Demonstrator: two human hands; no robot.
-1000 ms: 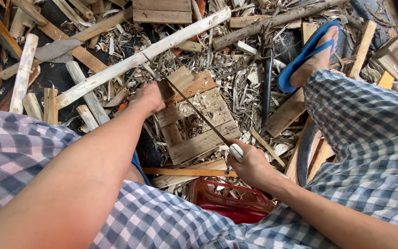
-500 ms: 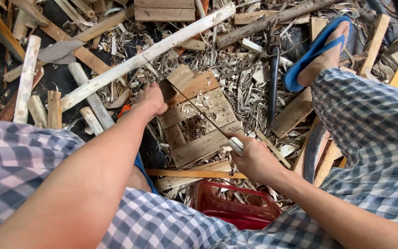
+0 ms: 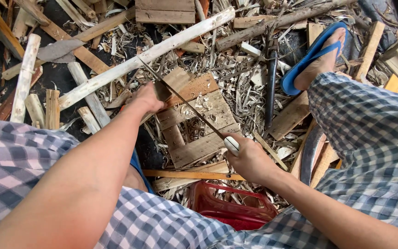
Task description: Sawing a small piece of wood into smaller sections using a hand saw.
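Head view: your right hand (image 3: pixel 249 159) is closed around the white handle of a thin handsaw (image 3: pixel 185 105) lying across a wooden block (image 3: pixel 194 122).
Your left hand (image 3: pixel 147 97) grips the far blade end; the blade looks light and whippy, so keep both ends held. Red plastic crate (image 3: pixel 231 207) holds wood shavings.

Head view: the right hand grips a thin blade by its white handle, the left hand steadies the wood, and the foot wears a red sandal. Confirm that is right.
One detail is wrong: the sandal is blue, not red, as the head view shows. The rest stands: the right hand grips the thin blade by its white handle, and the left hand steadies the wood.
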